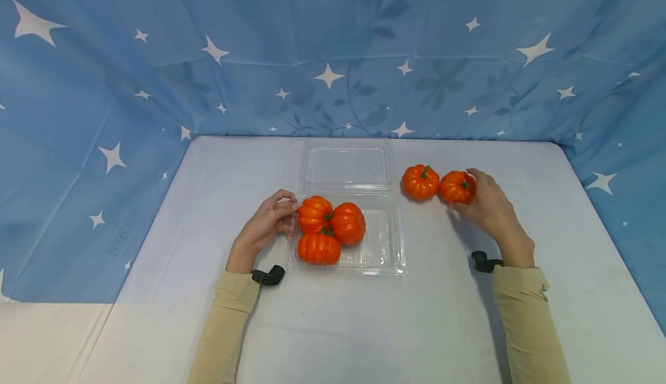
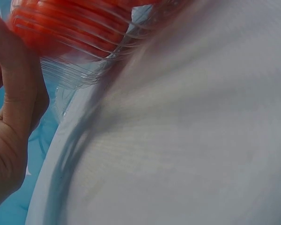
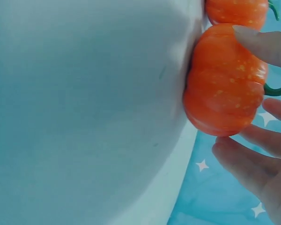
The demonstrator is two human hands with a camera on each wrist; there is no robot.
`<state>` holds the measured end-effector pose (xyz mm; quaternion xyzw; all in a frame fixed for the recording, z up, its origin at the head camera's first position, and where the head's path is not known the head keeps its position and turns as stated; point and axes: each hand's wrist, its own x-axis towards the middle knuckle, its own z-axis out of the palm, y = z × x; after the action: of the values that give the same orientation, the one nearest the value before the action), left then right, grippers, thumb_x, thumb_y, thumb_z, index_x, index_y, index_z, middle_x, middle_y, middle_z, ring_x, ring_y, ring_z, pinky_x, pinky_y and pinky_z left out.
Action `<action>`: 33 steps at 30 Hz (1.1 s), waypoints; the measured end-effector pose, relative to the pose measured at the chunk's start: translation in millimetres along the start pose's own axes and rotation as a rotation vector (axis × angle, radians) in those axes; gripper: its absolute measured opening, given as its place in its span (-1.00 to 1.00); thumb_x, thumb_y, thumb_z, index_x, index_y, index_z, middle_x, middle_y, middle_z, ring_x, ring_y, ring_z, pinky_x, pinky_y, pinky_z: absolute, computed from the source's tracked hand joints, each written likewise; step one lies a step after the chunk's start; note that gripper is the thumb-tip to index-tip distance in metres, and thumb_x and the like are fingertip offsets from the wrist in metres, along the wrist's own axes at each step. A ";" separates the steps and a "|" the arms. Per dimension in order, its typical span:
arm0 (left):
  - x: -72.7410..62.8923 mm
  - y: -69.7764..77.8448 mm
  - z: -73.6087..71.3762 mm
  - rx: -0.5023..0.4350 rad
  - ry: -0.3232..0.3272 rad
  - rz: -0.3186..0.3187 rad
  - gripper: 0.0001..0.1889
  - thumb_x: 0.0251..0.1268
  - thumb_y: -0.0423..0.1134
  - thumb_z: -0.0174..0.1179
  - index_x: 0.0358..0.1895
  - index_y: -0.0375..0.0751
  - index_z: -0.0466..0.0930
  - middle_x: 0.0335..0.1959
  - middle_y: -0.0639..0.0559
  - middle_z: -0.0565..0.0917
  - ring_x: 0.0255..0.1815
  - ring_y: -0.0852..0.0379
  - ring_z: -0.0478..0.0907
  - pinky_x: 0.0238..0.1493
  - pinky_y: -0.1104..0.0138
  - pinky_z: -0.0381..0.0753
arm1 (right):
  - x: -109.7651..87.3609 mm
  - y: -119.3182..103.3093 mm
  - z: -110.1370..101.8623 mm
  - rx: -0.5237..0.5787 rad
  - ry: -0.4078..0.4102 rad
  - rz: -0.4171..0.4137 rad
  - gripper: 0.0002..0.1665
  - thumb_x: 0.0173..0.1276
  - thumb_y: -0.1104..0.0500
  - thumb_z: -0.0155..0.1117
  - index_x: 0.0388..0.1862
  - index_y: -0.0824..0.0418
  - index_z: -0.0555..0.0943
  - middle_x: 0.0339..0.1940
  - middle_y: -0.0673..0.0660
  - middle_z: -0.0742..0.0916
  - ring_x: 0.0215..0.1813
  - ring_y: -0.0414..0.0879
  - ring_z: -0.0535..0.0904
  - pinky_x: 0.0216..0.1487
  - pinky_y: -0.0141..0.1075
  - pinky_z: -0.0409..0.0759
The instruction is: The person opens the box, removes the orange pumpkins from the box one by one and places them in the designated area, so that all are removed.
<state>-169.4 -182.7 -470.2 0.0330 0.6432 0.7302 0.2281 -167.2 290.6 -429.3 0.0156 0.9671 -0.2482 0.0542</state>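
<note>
A clear plastic clamshell box (image 1: 382, 239) lies with its lid folded back on the white table. Three orange toy pumpkins sit toward the left of its base: one at upper left (image 1: 314, 213), one on the right (image 1: 348, 223) and one in front (image 1: 319, 249). My left hand (image 1: 267, 222) holds the box's left edge with bent fingers; the ribbed wall (image 2: 75, 70) shows beside them. On the right, my right hand (image 1: 489, 205) grips a small green-stemmed toy pumpkin (image 3: 225, 82) between thumb and fingertips. Another toy pumpkin (image 1: 420, 182) sits just left of it.
The box's transparent lid (image 1: 346, 164) lies flat behind the base, toward the table's back edge. A blue curtain with white stars (image 1: 328, 77) hangs behind and beside the white table (image 1: 364, 326).
</note>
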 end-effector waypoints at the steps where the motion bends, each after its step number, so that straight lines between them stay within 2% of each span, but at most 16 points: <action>1: -0.3 0.4 0.1 -0.001 0.001 -0.001 -0.93 0.63 -0.37 -0.05 0.02 -0.19 0.32 -0.48 0.05 0.55 -0.59 0.16 0.47 -0.57 0.34 0.57 | -0.3 -0.7 -1.0 0.000 0.005 -0.005 0.10 0.28 0.13 0.52 0.57 0.44 0.07 0.47 0.61 0.28 0.42 0.55 0.23 0.35 0.48 0.28; 18: -0.3 -0.7 -0.2 0.001 0.005 0.003 -0.91 0.62 -0.36 -0.04 0.03 -0.20 0.31 -0.48 0.05 0.56 -0.59 0.16 0.48 -0.58 0.35 0.58 | -13.2 -23.9 -8.1 0.031 0.133 -0.150 -0.17 0.28 0.29 0.48 0.45 0.38 0.31 0.44 0.52 0.38 0.38 0.49 0.29 0.34 0.44 0.34; 33: 1.4 -0.7 -0.6 -0.006 -0.001 -0.009 -0.91 0.62 -0.34 -0.02 0.04 -0.20 0.32 -0.49 0.04 0.54 -0.61 0.14 0.45 -0.57 0.34 0.56 | -17.3 -40.1 -0.5 0.068 0.175 -0.303 -0.27 0.27 0.33 0.49 0.38 0.34 0.41 0.38 0.46 0.46 0.36 0.43 0.36 0.31 0.41 0.40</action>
<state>-170.6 -182.7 -471.2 0.0295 0.6413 0.7309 0.2317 -152.4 255.6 -407.8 -0.1069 0.9504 -0.2839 -0.0690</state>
